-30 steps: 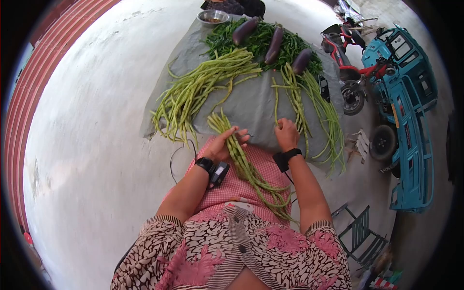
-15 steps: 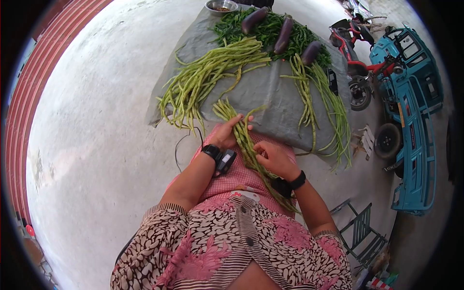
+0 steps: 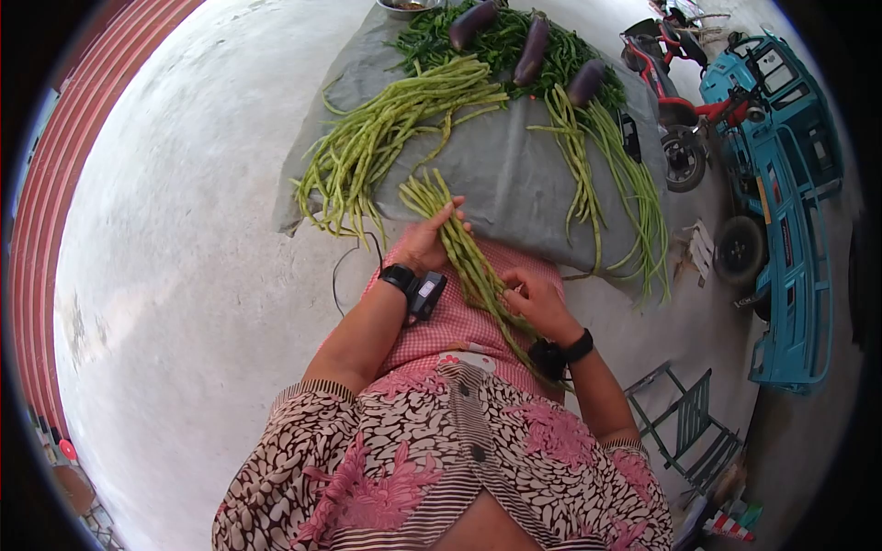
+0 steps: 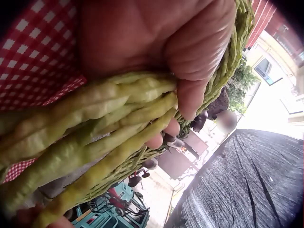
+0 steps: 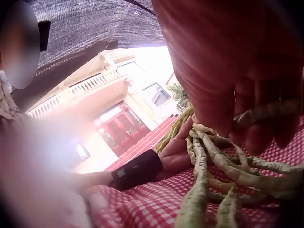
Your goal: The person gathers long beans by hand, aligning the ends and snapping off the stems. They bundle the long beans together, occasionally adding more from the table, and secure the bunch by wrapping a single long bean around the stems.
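My left hand (image 3: 425,244) grips a bunch of long green beans (image 3: 467,260) slanting across my lap, its thumb over the stalks. In the left wrist view, the beans (image 4: 114,111) pass beneath the palm. My right hand (image 3: 536,303) is lower down, beside the trailing part of the bunch, its fingers curled. A single bean (image 5: 268,112) crosses those fingers in the right wrist view, while other strands hang close by over the checked cloth. Beyond my knees, a large bean pile (image 3: 395,119) lies at left on the grey sheet (image 3: 496,179), and a smaller bean group (image 3: 577,174) at right.
Thinner green stalks (image 3: 638,197) drape over the sheet's right edge. At the far side are leafy greens (image 3: 427,37), three eggplants (image 3: 531,50) and a metal bowl (image 3: 404,8). A green folding chair (image 3: 691,427) and a blue three-wheeler (image 3: 781,230) stand at right.
My right hand has left the smaller bean group and come back toward my lap, bringing a bean to the bunch. My left hand keeps its hold on the bunch.
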Available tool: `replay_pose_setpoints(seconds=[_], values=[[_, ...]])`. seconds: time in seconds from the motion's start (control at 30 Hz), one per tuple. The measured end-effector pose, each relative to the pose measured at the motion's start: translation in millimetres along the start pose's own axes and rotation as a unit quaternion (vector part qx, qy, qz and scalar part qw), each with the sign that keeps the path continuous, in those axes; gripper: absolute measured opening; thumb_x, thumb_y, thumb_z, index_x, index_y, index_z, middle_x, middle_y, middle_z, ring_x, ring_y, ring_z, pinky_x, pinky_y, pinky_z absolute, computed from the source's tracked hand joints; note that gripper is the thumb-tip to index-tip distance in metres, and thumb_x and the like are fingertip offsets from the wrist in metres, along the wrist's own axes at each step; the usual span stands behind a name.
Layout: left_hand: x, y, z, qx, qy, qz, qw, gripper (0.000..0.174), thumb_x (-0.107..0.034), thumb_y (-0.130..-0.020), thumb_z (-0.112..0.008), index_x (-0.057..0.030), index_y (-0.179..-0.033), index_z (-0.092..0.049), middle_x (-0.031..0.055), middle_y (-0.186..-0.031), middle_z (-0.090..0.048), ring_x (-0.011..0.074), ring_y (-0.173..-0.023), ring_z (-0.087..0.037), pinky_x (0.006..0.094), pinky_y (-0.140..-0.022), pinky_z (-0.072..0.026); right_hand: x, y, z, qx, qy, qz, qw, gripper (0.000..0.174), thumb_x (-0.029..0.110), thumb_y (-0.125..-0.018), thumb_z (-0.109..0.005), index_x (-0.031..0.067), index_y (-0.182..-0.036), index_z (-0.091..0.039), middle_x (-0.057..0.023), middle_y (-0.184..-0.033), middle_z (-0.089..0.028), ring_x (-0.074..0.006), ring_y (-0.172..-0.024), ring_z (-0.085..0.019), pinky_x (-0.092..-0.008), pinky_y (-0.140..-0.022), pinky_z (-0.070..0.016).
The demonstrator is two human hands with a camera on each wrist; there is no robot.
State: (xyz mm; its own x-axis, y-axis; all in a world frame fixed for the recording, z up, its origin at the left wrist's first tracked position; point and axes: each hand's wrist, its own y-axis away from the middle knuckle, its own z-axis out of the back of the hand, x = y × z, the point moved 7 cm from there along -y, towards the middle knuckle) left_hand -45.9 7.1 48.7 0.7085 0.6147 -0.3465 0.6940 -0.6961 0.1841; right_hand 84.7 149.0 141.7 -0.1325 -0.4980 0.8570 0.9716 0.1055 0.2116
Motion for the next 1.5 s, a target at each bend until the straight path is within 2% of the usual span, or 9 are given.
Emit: replay_pose_setpoints(seconds=[0.2, 0.3, 0.4, 0.5, 0.6, 0.8, 0.9, 1.2, 1.5], values=[[2, 4, -14, -0.030, 0.025, 0.008, 0.999, 0.024, -0.031, -0.093, -0.062, -0.0165, -0.110, -0.053, -0.0023, -0.089, -0.058, 0.0179, -0.088, -0.059, 0.0403, -0.091, -0.0497, -1, 1, 19, -0.053, 0.077, 0.051, 0.994, 0.025, 0.012, -0.083, -0.065, 0.0001, -0.104, -0.060, -0.0135, -0.097, -0.061, -0.0236, -0.083, -0.062, -0.0336, -0.076, -0.0501], [2, 3, -12, -0.044, 0.015, 0.008, 0.999, 0.023, -0.030, -0.094, -0.061, -0.0170, -0.110, -0.052, -0.0018, -0.083, -0.056, 0.0177, -0.082, -0.059, 0.0414, -0.090, -0.0497, -28, -11, 60, -0.195, 0.138, 0.049, 0.970, 0.027, 0.011, -0.081, -0.066, 0.0021, -0.106, -0.060, -0.0148, -0.105, -0.057, -0.0285, -0.094, -0.060, -0.0387, -0.083, -0.0487], [1, 2, -7, -0.044, 0.006, -0.005, 0.999, 0.024, -0.028, -0.096, -0.058, -0.0151, -0.114, -0.049, -0.0006, -0.081, -0.056, 0.0184, -0.078, -0.058, 0.0409, -0.088, -0.0494, -54, -16, 106, -0.367, 0.292, 0.076, 0.880, 0.029, 0.009, -0.080, -0.065, 0.0043, -0.108, -0.059, -0.0153, -0.109, -0.057, -0.0320, -0.103, -0.056, -0.0433, -0.088, -0.0469], [-1, 2, -2, -0.037, -0.016, -0.012, 0.999, 0.031, -0.028, -0.096, -0.059, -0.0132, -0.120, -0.047, -0.0010, -0.078, -0.054, 0.0176, -0.079, -0.057, 0.0403, -0.087, -0.0486, -95, -19, 142, -0.446, 0.345, -0.064, 0.824, 0.033, 0.011, -0.079, -0.065, 0.0048, -0.110, -0.058, -0.0165, -0.112, -0.056, -0.0343, -0.109, -0.053, -0.0452, -0.092, -0.0447], [0, 2, 2, -0.056, -0.003, 0.008, 0.998, 0.031, -0.024, -0.094, -0.061, -0.0094, -0.120, -0.050, 0.0003, -0.078, -0.056, 0.0162, -0.074, -0.057, 0.0352, -0.076, -0.0511, -140, -18, 156, -0.422, 0.351, -0.203, 0.811, 0.036, 0.014, -0.078, -0.066, 0.0043, -0.112, -0.057, -0.0166, -0.113, -0.057, -0.0345, -0.108, -0.054, -0.0462, -0.089, -0.0464], [3, 2, 9, -0.060, -0.015, 0.028, 0.998, 0.029, -0.022, -0.093, -0.062, -0.0095, -0.118, -0.052, 0.0074, -0.106, -0.064, 0.0181, -0.079, -0.061, 0.0345, -0.071, -0.0537, -160, -34, 154, -0.355, 0.184, -0.089, 0.912, 0.037, 0.020, -0.083, -0.064, 0.0024, -0.114, -0.056, -0.0168, -0.094, -0.063, -0.0331, -0.089, -0.061, -0.0441, -0.078, -0.0486], [4, 4, -1, -0.048, -0.013, 0.043, 0.998, 0.028, -0.022, -0.093, -0.062, -0.0108, -0.117, -0.052, 0.0113, -0.122, -0.060, 0.0218, -0.091, -0.062, 0.0368, -0.076, -0.0542, -94, -32, 117, -0.292, -0.086, -0.098, 0.947, 0.035, 0.024, -0.087, -0.061, 0.0027, -0.115, -0.056, -0.0178, -0.086, -0.065, -0.0346, -0.078, -0.061, -0.0423, -0.073, -0.0488], [12, 5, -20, 0.021, -0.050, 0.116, 0.992, 0.025, -0.027, -0.096, -0.055, -0.0100, -0.115, -0.053, 0.0152, -0.131, -0.055, 0.0292, -0.117, -0.056, 0.0497, -0.096, -0.0493, 45, -17, -1, -0.015, 0.085, 0.182, 0.979, 0.032, 0.029, -0.090, -0.060, 0.0095, -0.115, -0.058, -0.0186, -0.087, -0.065, -0.0377, -0.080, -0.064, -0.0426, -0.068, -0.0501], [3, 10, -23, -0.038, -0.065, 0.049, 0.996, 0.043, -0.032, -0.096, -0.053, -0.0066, -0.130, -0.051, 0.0082, -0.120, -0.062, 0.0188, -0.091, -0.063, 0.0400, -0.077, -0.0558, 70, 47, -16, 0.129, 0.177, 0.121, 0.968, 0.026, 0.034, -0.087, -0.062, 0.0147, -0.104, -0.067, -0.0120, -0.079, -0.066, -0.0322, -0.073, -0.065, -0.0418, -0.063, -0.0496]])
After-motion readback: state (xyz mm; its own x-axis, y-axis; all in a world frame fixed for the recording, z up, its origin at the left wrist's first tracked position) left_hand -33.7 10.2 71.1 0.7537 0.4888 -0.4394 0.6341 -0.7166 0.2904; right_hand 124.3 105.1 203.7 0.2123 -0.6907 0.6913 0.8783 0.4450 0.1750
